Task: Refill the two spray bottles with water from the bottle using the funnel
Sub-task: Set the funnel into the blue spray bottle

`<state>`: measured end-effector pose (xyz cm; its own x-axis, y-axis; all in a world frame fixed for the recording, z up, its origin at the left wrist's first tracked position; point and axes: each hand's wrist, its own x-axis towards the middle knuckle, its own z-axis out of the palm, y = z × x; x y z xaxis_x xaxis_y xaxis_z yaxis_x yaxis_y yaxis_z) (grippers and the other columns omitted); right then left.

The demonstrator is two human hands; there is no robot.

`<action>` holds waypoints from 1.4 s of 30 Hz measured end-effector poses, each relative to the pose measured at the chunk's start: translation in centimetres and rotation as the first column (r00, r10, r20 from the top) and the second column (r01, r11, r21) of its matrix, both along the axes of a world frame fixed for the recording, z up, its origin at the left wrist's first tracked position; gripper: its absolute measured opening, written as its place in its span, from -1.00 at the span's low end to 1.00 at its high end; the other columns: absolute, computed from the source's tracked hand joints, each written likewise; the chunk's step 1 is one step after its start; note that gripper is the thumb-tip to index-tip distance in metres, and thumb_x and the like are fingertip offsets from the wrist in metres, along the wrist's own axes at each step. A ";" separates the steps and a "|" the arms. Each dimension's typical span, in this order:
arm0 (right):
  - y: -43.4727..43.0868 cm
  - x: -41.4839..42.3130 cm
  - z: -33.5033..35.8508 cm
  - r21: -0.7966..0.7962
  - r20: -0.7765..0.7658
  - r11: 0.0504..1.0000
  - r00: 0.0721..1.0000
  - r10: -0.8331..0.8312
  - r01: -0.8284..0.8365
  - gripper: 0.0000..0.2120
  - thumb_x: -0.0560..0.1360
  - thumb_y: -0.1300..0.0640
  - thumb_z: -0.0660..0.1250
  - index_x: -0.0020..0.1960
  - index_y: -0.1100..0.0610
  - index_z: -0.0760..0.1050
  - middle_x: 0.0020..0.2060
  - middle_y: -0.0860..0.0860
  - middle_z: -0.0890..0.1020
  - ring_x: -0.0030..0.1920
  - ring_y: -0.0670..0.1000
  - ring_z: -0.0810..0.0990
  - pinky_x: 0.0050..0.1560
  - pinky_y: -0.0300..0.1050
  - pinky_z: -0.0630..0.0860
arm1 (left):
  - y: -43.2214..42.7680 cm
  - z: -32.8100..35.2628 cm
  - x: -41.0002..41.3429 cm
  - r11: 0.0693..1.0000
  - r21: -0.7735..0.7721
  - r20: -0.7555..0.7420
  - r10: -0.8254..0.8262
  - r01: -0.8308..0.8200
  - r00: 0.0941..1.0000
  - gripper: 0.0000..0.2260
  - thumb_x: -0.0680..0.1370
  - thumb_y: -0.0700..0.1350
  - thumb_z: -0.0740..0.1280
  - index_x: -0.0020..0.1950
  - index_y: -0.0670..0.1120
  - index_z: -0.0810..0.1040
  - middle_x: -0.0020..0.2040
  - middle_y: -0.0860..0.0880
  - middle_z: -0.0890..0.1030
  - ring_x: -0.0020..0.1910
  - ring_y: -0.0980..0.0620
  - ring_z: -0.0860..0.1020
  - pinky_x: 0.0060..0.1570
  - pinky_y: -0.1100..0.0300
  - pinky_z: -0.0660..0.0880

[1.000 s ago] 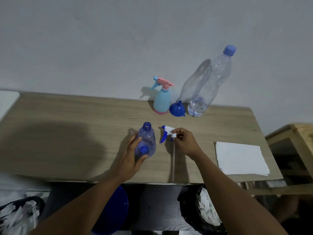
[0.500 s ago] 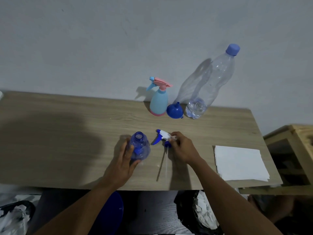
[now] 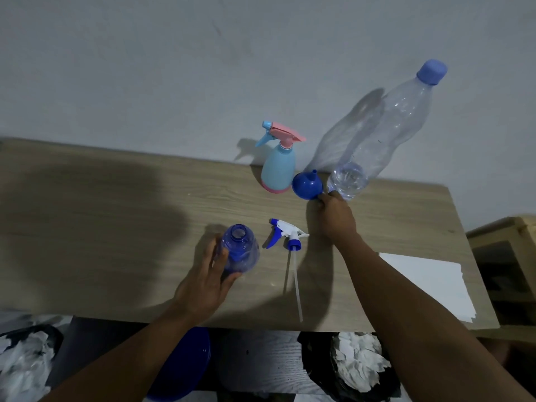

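Blue funnel (image 3: 307, 185) at right hand (image 3: 336, 217), spray bottle (image 3: 240, 250) in left hand (image 3: 204, 282)

A: What's at twelve o'clock?
B: A plain grey-white wall (image 3: 145, 68). The light is dim and bluish, and a broad shadow (image 3: 87, 227) lies across the pale wooden table (image 3: 406, 216) toward nine o'clock.
A: And at three?
B: A wooden cabinet (image 3: 504, 242). At six, below the table's edge, there is dark wood-grain floor (image 3: 261, 364) and a dark bin (image 3: 359, 364) of crumpled paper.

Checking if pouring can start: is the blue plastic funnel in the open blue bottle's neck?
No, the funnel sits spout-up on the wooden table, apart from the blue bottle.
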<state>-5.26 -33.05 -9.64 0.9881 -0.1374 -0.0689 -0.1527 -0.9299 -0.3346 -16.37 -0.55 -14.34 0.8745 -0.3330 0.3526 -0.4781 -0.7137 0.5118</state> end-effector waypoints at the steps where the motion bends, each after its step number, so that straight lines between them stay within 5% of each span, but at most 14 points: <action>1: -0.1 0.0 0.0 -0.005 0.003 1.000 1.000 -0.006 0.006 -0.75 0.60 0.25 0.21 0.24 0.18 0.54 0.09 0.13 0.51 -0.01 0.13 0.58 -0.02 0.00 0.52 | -0.1 0.2 0.0 1.000 0.001 0.006 -0.001 0.001 1.000 -0.32 0.62 0.24 0.13 0.61 0.11 -0.16 0.52 -0.19 0.19 0.19 -0.26 0.61 -0.18 -0.05 0.68; 11: -0.3 -1.5 0.6 -0.069 0.001 0.988 0.991 0.137 -0.137 -0.86 0.57 0.21 0.29 0.12 0.20 0.52 0.04 0.12 0.53 -0.04 0.13 0.58 -0.08 0.07 0.56 | -0.1 0.4 0.2 1.000 -0.013 0.023 -0.028 0.028 0.999 -0.32 0.63 0.23 0.13 0.62 0.06 -0.14 0.52 -0.20 0.18 0.22 -0.26 0.59 -0.22 -0.04 0.68; 17: 2.3 -4.1 3.9 0.253 0.250 0.957 0.965 0.080 -0.145 -0.92 0.59 0.28 0.27 0.01 0.18 0.53 0.00 0.02 0.43 -0.03 0.04 0.48 -0.07 -0.12 0.43 | 0.0 0.8 0.0 1.000 -0.003 -0.009 -0.022 0.022 1.000 -0.32 0.63 0.23 0.12 0.62 0.06 -0.14 0.53 -0.19 0.18 0.24 -0.25 0.57 -0.20 -0.04 0.68; 20: 4.6 -6.1 7.3 0.507 0.266 0.852 0.964 -0.011 -0.130 -0.90 0.62 0.25 0.25 -0.04 0.12 0.50 -0.03 0.02 0.56 -0.02 -0.02 0.52 -0.03 -0.19 0.45 | -0.1 1.0 -0.2 1.000 0.010 -0.027 -0.019 0.019 0.999 -0.33 0.63 0.23 0.10 0.62 0.07 -0.16 0.53 -0.16 0.17 0.28 -0.26 0.55 -0.22 -0.06 0.68; 24: 7.4 -9.1 12.1 0.837 0.085 0.546 0.991 -0.105 -0.014 -0.83 0.65 0.21 0.21 -0.06 0.07 0.53 -0.02 0.04 0.67 0.00 -0.06 0.60 0.02 -0.10 0.52 | 0.2 0.7 -0.1 1.000 -0.003 -0.065 -0.027 0.027 0.998 -0.35 0.63 0.26 0.09 0.61 0.14 -0.16 0.57 -0.10 0.10 0.19 -0.30 0.60 -0.27 -0.09 0.66; 28: 9.2 -10.9 15.4 0.977 -0.121 0.173 0.993 -0.013 0.122 -0.78 0.64 0.20 0.20 -0.11 0.05 0.57 -0.18 0.00 0.66 -0.09 -0.02 0.60 -0.10 -0.10 0.43 | 0.3 0.7 -0.2 0.999 -0.010 -0.077 -0.043 0.042 0.996 -0.36 0.63 0.28 0.06 0.61 0.15 -0.17 0.60 -0.05 0.08 0.34 -0.21 0.49 -0.20 -0.09 0.67; 31: 9.6 -11.3 16.4 0.977 -0.212 -0.017 0.974 0.076 0.213 -0.86 0.52 0.15 0.27 -0.08 0.14 0.60 -0.22 0.08 0.63 -0.16 0.01 0.58 -0.17 -0.10 0.38 | 0.3 1.1 -0.2 0.999 -0.003 -0.089 -0.038 0.038 0.995 -0.35 0.63 0.28 0.06 0.60 0.16 -0.19 0.58 -0.04 0.09 0.41 -0.16 0.43 -0.13 -0.10 0.66; 36: 9.7 -11.4 16.3 0.932 -0.318 -0.124 0.934 0.165 0.339 -0.81 0.49 0.17 0.27 0.04 0.22 0.55 -0.16 0.11 0.61 -0.19 0.00 0.61 -0.21 -0.13 0.42 | 0.2 1.1 -0.4 0.998 0.007 -0.075 -0.061 0.061 0.995 -0.37 0.63 0.31 -0.01 0.60 0.16 -0.22 0.58 -0.05 0.06 0.35 -0.24 0.49 -0.19 -0.12 0.66; 42: 10.4 -11.6 15.8 0.887 -0.441 -0.076 0.885 0.149 0.455 -0.89 0.50 0.20 0.26 -0.05 0.18 0.55 -0.23 0.08 0.62 -0.25 0.00 0.61 -0.27 -0.17 0.42 | 0.3 0.8 -0.3 0.999 -0.003 -0.068 -0.053 0.053 0.996 -0.36 0.62 0.33 -0.03 0.60 0.16 -0.22 0.60 -0.05 0.04 0.30 -0.25 0.53 -0.23 -0.11 0.66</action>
